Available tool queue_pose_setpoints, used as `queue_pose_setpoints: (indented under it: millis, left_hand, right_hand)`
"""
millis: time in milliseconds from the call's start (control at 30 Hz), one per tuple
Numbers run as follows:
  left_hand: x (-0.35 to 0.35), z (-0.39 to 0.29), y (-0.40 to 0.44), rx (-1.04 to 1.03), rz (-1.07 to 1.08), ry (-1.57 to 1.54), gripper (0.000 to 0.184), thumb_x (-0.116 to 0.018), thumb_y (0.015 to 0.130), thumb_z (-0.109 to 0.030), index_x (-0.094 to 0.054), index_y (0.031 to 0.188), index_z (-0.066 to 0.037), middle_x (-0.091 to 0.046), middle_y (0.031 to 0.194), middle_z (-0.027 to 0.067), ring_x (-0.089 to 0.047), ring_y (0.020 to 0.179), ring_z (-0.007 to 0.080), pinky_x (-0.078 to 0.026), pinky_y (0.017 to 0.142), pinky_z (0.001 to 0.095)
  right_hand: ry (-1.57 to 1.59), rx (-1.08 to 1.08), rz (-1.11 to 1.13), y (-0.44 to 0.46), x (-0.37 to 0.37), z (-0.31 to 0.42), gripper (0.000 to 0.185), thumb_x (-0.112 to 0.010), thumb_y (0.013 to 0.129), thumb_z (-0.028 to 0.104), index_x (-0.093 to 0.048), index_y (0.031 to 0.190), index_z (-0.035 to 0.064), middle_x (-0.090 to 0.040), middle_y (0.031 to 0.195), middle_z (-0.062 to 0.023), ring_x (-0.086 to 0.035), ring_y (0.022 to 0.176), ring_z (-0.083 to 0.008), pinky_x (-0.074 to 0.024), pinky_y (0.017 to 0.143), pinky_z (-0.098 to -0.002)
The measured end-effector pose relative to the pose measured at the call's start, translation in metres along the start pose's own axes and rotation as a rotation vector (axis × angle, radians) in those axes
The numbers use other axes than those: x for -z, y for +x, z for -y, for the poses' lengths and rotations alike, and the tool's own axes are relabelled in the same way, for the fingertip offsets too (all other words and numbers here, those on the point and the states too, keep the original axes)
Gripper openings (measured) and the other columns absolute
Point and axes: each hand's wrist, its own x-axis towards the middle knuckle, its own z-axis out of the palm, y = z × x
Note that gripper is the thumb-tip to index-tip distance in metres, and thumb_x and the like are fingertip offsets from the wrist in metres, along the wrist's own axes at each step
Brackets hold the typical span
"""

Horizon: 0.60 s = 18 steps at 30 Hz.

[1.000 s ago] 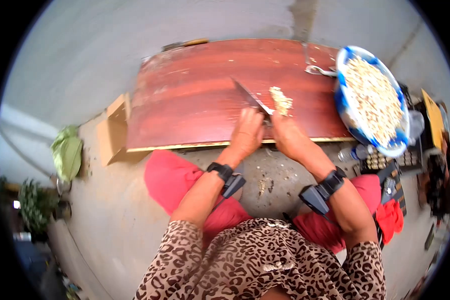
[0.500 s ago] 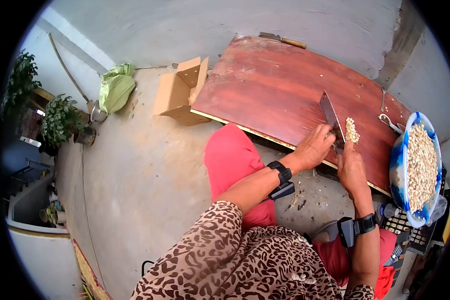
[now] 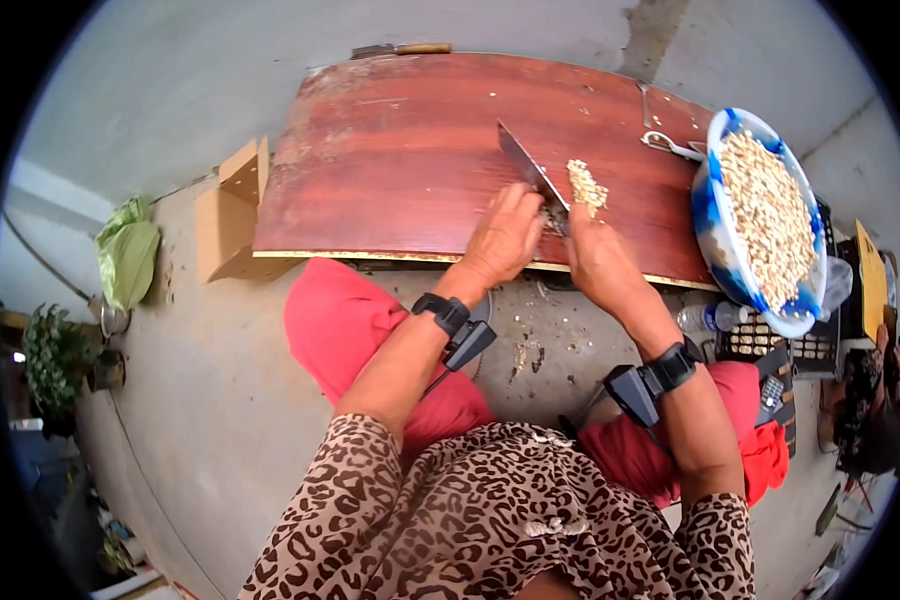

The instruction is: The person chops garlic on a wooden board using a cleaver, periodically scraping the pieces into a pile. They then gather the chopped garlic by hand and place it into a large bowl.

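Note:
A knife with a broad blade [image 3: 526,160], like a cleaver, stands on edge over the red-brown wooden board [image 3: 400,150] near its front edge. My right hand [image 3: 605,262] is closed around its handle, which the fingers hide. Left of the blade, my left hand [image 3: 503,238] has its fingers curled and pressed together close to the steel. Small dark and pale bits [image 3: 553,216] lie by those fingertips; what the fingers hold is hidden. Just right of the blade sits a small heap of pale chopped pieces [image 3: 586,186].
At the board's right end a blue-and-white basin [image 3: 712,225] is full of pale chopped pieces [image 3: 767,212]. White-handled scissors [image 3: 670,146] lie beside it. A wooden-handled tool [image 3: 422,48] rests along the back edge. A cardboard box [image 3: 232,225] and green bag [image 3: 128,255] are at left.
My view has turned, so the board and basin appear farther left and higher. Both hands stay at the knife near the front edge, and the small heap remains beside the blade.

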Motion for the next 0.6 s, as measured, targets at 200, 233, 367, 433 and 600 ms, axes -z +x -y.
queue_pose_setpoints:
  millis: [200, 233, 367, 433, 600]
  left_hand:
    - [0.003, -0.017, -0.007, -0.066, -0.081, 0.130, 0.041, -0.063, 0.085, -0.016, -0.052, 0.120, 0.001, -0.050, 0.125, 0.0219, -0.047, 0.117, 0.0410, -0.038, 0.100, 0.0472]
    - [0.003, -0.017, -0.009, -0.053, -0.050, 0.154, 0.045, -0.066, 0.082, -0.016, -0.052, 0.120, 0.002, -0.049, 0.126, 0.0215, -0.046, 0.119, 0.0407, -0.037, 0.101, 0.0480]
    - [-0.003, -0.007, -0.012, -0.065, 0.003, 0.178, 0.045, -0.068, 0.080, -0.008, -0.052, 0.120, 0.002, -0.047, 0.128, 0.0217, -0.045, 0.120, 0.0411, -0.039, 0.102, 0.0468]
    - [-0.004, -0.002, -0.011, -0.030, 0.001, 0.109, 0.044, -0.067, 0.080, -0.005, -0.051, 0.120, 0.003, -0.046, 0.127, 0.0223, -0.045, 0.120, 0.0417, -0.040, 0.101, 0.0456]
    - [-0.007, -0.015, -0.008, 0.027, -0.151, 0.002, 0.044, -0.065, 0.081, -0.001, -0.049, 0.122, 0.002, -0.047, 0.128, 0.0209, -0.047, 0.117, 0.0411, -0.042, 0.099, 0.0448]
  right_hand:
    - [-0.005, -0.008, 0.032, 0.001, 0.002, -0.001, 0.019, -0.053, 0.083, 0.001, -0.044, 0.099, -0.0034, -0.065, 0.080, -0.0293, -0.065, 0.078, -0.0455, -0.0519, 0.067, -0.0519]
    - [-0.005, -0.004, 0.028, 0.001, 0.002, -0.001, 0.019, -0.053, 0.083, 0.001, -0.044, 0.099, -0.0034, -0.065, 0.080, -0.0290, -0.065, 0.078, -0.0453, -0.0519, 0.067, -0.0518]
    - [0.006, 0.009, 0.011, 0.000, -0.002, -0.004, 0.018, -0.053, 0.082, -0.001, -0.045, 0.098, -0.0031, -0.065, 0.079, -0.0280, -0.065, 0.078, -0.0445, -0.0520, 0.066, -0.0512]
    - [0.010, 0.018, -0.005, 0.000, -0.001, -0.006, 0.018, -0.054, 0.082, -0.001, -0.045, 0.097, -0.0029, -0.065, 0.078, -0.0275, -0.065, 0.077, -0.0442, -0.0520, 0.066, -0.0509]
    - [0.037, 0.055, -0.033, -0.005, 0.003, -0.003, 0.016, -0.054, 0.081, -0.001, -0.047, 0.095, -0.0036, -0.065, 0.077, -0.0263, -0.065, 0.074, -0.0434, -0.0520, 0.063, -0.0498]
